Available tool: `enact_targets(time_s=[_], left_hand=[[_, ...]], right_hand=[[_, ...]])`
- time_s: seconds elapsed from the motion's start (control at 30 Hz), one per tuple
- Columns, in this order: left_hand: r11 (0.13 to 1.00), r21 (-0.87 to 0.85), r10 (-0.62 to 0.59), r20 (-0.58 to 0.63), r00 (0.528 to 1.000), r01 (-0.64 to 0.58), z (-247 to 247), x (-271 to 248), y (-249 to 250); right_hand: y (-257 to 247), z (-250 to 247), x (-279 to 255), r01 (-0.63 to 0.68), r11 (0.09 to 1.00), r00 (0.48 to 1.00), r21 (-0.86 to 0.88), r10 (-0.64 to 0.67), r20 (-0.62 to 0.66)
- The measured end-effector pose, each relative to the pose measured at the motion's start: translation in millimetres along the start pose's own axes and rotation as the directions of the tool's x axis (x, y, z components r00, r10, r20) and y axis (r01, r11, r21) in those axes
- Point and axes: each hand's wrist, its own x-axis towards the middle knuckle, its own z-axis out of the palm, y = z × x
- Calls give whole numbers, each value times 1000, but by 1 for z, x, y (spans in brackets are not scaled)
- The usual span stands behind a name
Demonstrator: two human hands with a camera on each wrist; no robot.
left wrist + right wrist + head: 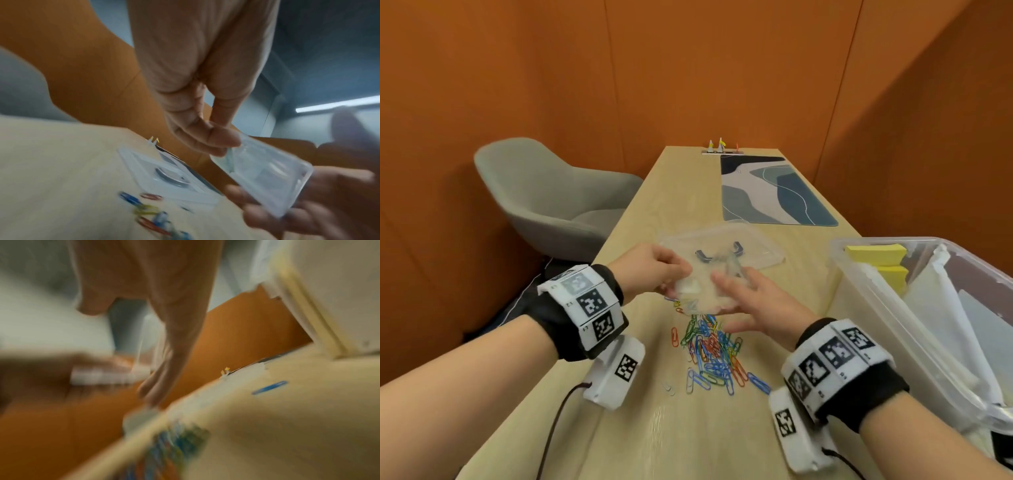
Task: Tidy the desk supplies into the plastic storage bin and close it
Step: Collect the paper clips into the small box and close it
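A small clear plastic box (693, 291) is held above a heap of coloured paper clips (714, 353) on the wooden desk. My left hand (674, 274) pinches the box's left edge between thumb and fingers; the left wrist view shows this pinch (228, 146) on the box (265, 177). My right hand (736, 298) lies under the box with its fingers stretched out, supporting it. The right wrist view is badly blurred and shows only straight fingers (162, 374) and the clips (176, 441). The large clear storage bin (859, 301) stands open at the right, holding yellow sticky-note pads (875, 255) and white sheets.
The bin's clear lid (760, 253) lies flat on the desk just beyond my hands. Farther back lie a patterned desk mat (774, 192) and a small strip with pins (719, 149). A grey chair (544, 195) stands left of the desk. Orange walls close in all round.
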Motion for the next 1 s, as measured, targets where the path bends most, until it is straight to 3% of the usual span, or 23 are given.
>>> enact_targets(time_s=[0.07,0.13,0.17,0.2,0.27,0.33,0.4,0.63,0.77,0.9,1.0], left_hand=[[998,-40,48,18,999,-47,11,2,7],[999,-4,48,18,999,-48,13,8,5],[993,104,49,13,999,-50,11,11,1],[954,294,57,28,998,-63,7,13,-6],[756,644,45,123,991,-114,2,17,-20],[636,752,-12,232,973,-171,3,18,-28],[604,767,-38,302,953,-219,6,16,-30],[696,642,124,336,934,-323,17,13,-32],[703,663,-48,403,914,-256,25,35,-30],[728,642,-136,479,867,-240,34,46,-35],[744,605,-115,533,838,-283,38,37,-35]], right_hand=[[-3,-5,3,-39,948,999,315,45,-11],[-3,-9,4,-49,904,989,425,104,-107],[-1,-12,4,-53,901,978,431,135,-160],[1,-14,4,-55,901,967,431,156,-202],[5,-20,3,-69,899,952,432,190,-242],[8,-25,2,-92,893,941,441,222,-254],[9,-28,2,-113,886,935,450,248,-254],[6,-27,2,-135,859,911,494,303,-279],[3,-28,3,-92,802,922,590,292,-253],[1,-30,0,-49,763,942,645,250,-224],[-3,-30,-2,5,757,967,654,164,-197]])
